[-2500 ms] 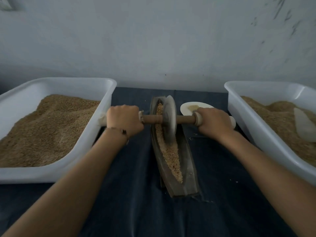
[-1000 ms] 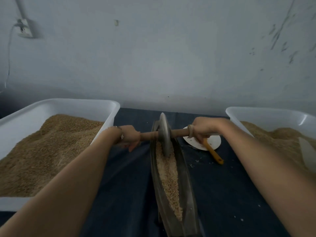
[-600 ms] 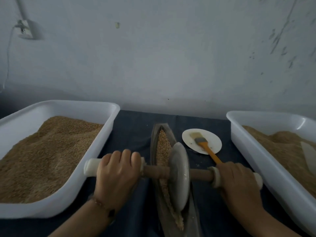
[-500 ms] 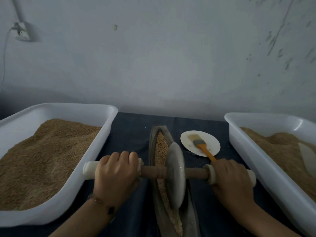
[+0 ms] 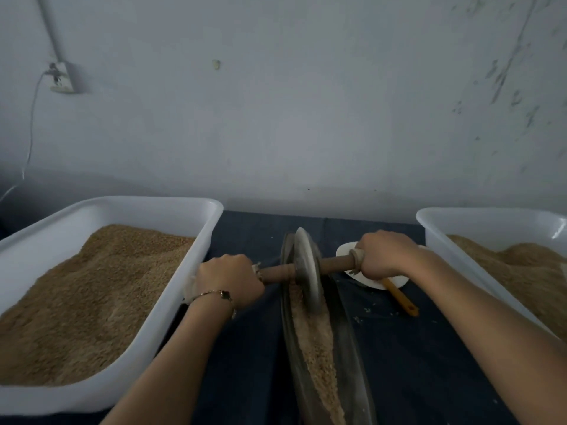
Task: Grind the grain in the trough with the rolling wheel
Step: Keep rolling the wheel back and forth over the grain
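The left hand [image 5: 228, 279] and right hand [image 5: 383, 256] each grip one end of the wooden axle [image 5: 277, 273], fingers curled round it. The rolling wheel [image 5: 306, 271] stands in the far end of the trough [image 5: 346, 332] (a long narrow boat shape) on the dark surface [image 5: 245, 348], with grain [image 5: 316, 342] lying along the channel nearer the person.

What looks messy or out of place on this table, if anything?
A few stray bits of grain lie spilled on the dark cloth to the right of the trough, near the brush, whose orange handle hangs off the small white plate. Otherwise nothing stands out.
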